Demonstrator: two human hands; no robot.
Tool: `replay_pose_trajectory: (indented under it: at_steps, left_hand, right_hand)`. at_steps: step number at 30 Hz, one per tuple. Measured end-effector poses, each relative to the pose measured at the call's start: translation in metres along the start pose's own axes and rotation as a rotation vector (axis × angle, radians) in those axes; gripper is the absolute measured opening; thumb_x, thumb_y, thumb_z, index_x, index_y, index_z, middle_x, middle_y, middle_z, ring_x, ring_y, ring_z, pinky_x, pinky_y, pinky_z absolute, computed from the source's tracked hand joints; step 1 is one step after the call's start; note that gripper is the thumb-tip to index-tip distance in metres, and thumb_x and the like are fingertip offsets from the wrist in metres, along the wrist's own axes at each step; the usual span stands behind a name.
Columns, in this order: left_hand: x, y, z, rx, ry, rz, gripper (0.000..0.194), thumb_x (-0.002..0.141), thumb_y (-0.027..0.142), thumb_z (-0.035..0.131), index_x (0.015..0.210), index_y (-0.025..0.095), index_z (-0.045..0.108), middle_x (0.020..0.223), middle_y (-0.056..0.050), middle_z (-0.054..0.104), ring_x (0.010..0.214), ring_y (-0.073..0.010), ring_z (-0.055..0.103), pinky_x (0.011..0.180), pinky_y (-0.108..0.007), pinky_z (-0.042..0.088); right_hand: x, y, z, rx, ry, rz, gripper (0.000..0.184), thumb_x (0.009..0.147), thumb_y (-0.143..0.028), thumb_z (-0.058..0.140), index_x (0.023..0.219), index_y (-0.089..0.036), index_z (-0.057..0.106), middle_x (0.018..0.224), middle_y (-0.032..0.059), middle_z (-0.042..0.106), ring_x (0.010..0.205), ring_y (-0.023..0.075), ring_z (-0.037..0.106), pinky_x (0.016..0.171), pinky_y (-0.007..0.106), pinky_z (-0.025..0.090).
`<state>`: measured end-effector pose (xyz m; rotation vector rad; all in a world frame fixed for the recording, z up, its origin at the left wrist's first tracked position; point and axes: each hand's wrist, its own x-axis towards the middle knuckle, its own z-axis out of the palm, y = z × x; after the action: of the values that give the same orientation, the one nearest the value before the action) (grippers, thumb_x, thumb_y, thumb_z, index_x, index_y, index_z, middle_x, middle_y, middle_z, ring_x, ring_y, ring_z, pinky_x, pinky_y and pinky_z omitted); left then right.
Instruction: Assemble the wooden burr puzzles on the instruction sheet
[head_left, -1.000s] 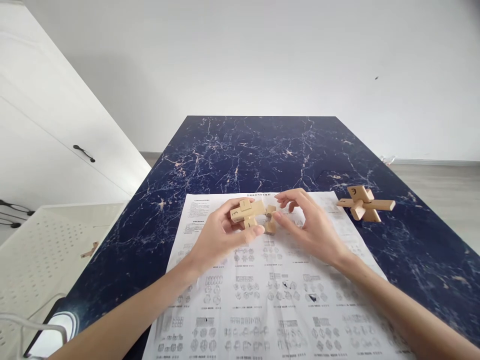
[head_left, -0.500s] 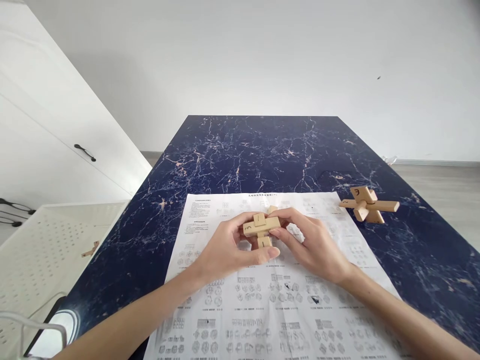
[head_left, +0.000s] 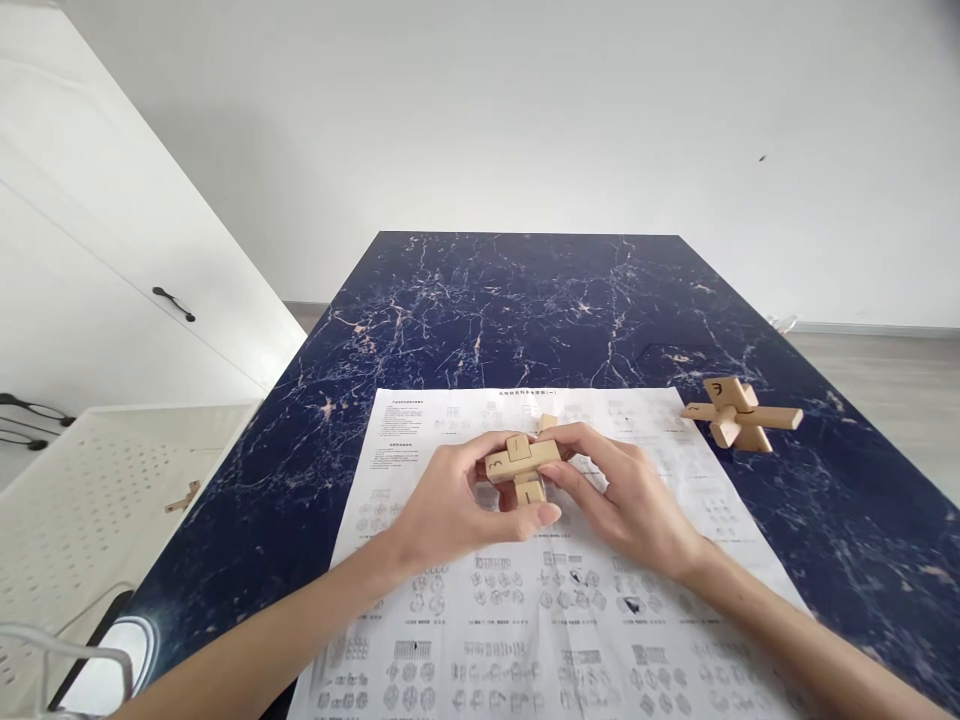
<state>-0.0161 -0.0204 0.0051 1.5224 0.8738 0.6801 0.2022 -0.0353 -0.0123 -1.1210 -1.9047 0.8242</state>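
Observation:
Between my hands is a wooden interlocking puzzle [head_left: 523,461] of crossed light-wood bars, some with black handwritten numerals. My left hand [head_left: 457,495] wraps round its left and near side, the thumb by the lower bar. With thumb and fingertips, my right hand [head_left: 619,490] pinches the right end of the bar marked 3. One bar end juts out at the far side. Both hands are above a printed instruction sheet [head_left: 517,590] covered in small diagrams. Fingers hide parts of the puzzle's underside.
A second wooden cross-shaped puzzle [head_left: 739,415] rests at the sheet's right edge on the dark blue marbled table [head_left: 510,310]. Low on the left stands a white perforated surface [head_left: 82,490] with a small wooden piece [head_left: 182,497]. A white cabinet [head_left: 135,230] is behind it.
The view has shifted slightly. My hands keep hold of the puzzle in nearly the same pose, and its upper bar marked 1 looks a little lower against the bar marked 3.

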Motion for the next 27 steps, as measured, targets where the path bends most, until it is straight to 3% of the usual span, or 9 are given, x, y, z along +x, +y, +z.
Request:
replay_pose_trajectory:
  at_steps: [9, 14, 17, 20, 24, 27]
  left_hand:
    - [0.000, -0.002, 0.002, 0.032, 0.032, 0.031, 0.042, 0.084, 0.044, 0.088, 0.115, 0.022, 0.071, 0.088, 0.000, 0.066, 0.078, -0.0165, 0.061, 0.071, -0.030, 0.054]
    - [0.002, 0.000, 0.002, 0.000, 0.043, 0.088, 0.072, 0.081, 0.039, 0.092, 0.143, 0.028, 0.057, 0.112, -0.004, 0.072, 0.096, -0.0212, 0.070, 0.089, -0.038, 0.060]
    - [0.003, 0.000, 0.002, -0.016, 0.089, 0.111, 0.065, 0.084, 0.038, 0.091, 0.139, 0.027, 0.058, 0.118, -0.006, 0.071, 0.102, -0.0229, 0.071, 0.093, -0.039, 0.060]
    - [0.005, 0.000, -0.002, -0.050, 0.182, 0.072, 0.057, 0.090, 0.037, 0.086, 0.139, 0.025, 0.057, 0.120, -0.008, 0.071, 0.104, -0.0236, 0.072, 0.089, -0.037, 0.061]
    - [0.009, -0.002, -0.008, -0.064, 0.334, 0.035, 0.064, 0.088, 0.036, 0.087, 0.142, 0.026, 0.054, 0.132, -0.009, 0.069, 0.108, -0.0233, 0.071, 0.091, -0.037, 0.061]
    - [0.009, -0.003, -0.011, -0.010, 0.373, 0.058, 0.066, 0.088, 0.035, 0.087, 0.144, 0.028, 0.053, 0.136, -0.008, 0.069, 0.106, -0.0221, 0.071, 0.091, -0.037, 0.061]
  right_hand:
    - [0.001, -0.003, 0.001, 0.005, 0.033, 0.003, 0.017, 0.110, -0.040, 0.057, 0.109, -0.026, 0.065, 0.094, 0.0045, 0.078, 0.078, 0.0218, 0.073, 0.072, 0.035, 0.059]
    - [0.003, 0.003, 0.000, 0.109, 0.058, 0.052, 0.020, 0.110, -0.043, 0.060, 0.117, -0.026, 0.067, 0.103, 0.0060, 0.079, 0.088, 0.0224, 0.074, 0.080, 0.037, 0.059]
    - [0.005, 0.007, -0.002, 0.147, 0.067, 0.055, 0.023, 0.111, -0.044, 0.058, 0.123, -0.026, 0.065, 0.110, 0.0077, 0.077, 0.096, 0.0239, 0.073, 0.086, 0.040, 0.059]
    - [0.008, 0.014, -0.004, 0.009, 0.141, -0.016, 0.029, 0.108, -0.044, 0.062, 0.132, -0.027, 0.059, 0.121, 0.0103, 0.071, 0.107, 0.0270, 0.069, 0.094, 0.046, 0.058]
    - [0.010, 0.025, -0.006, -0.239, 0.092, 0.000, 0.066, 0.093, -0.053, 0.079, 0.147, -0.028, 0.051, 0.146, 0.0157, 0.056, 0.133, 0.0366, 0.058, 0.108, 0.058, 0.054]
    - [0.012, 0.028, -0.008, -0.288, 0.010, 0.042, 0.061, 0.088, -0.051, 0.083, 0.140, -0.028, 0.059, 0.141, 0.0144, 0.060, 0.134, 0.0381, 0.057, 0.110, 0.060, 0.053]
